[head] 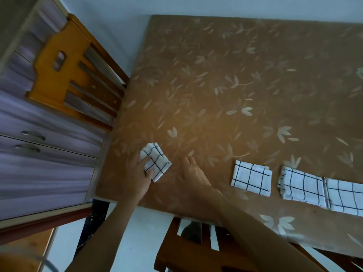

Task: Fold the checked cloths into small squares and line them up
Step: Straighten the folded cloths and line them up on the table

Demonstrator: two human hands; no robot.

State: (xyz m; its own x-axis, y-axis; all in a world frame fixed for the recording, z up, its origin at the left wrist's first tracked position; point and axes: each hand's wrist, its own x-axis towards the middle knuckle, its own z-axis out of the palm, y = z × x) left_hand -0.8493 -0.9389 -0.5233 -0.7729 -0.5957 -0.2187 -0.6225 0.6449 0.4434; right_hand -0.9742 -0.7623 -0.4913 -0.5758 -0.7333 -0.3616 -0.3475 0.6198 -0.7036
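From the head camera, everything is placed against the table [245,75], which wears a brown covering printed with pale leaves. Close to the table's near left corner lies a small folded cloth [157,160], white with dark checks, turned askew to the table's edge. The left hand [137,173] rests on the left side of that cloth, with a fingertip and the thumb laid on top of it. The fingers look fairly straight, pressing down and not curled round the fabric. The right hand [191,171] sits just beside it, further along the table's near edge. Its fingers are spread and straight, it holds nothing, and whether the palm touches the table I cannot tell.

Further right along the table's near edge sit three more checked squares. There is a second cloth [251,176], then a third cloth [302,185], then a fourth cloth [345,197] touching the third and cut off by the frame. An orange chair [64,75] stands at the table's left side, and a darker chair [196,252] is tucked under the table's near edge.

To my eye the folding of this piece is done and the lining up is in hand. The small cloth sits well apart from the row and crooked to it. The next move calls for squaring it to the table's edge and sliding it right toward the second cloth, keeping the layers pressed so they don't spring open
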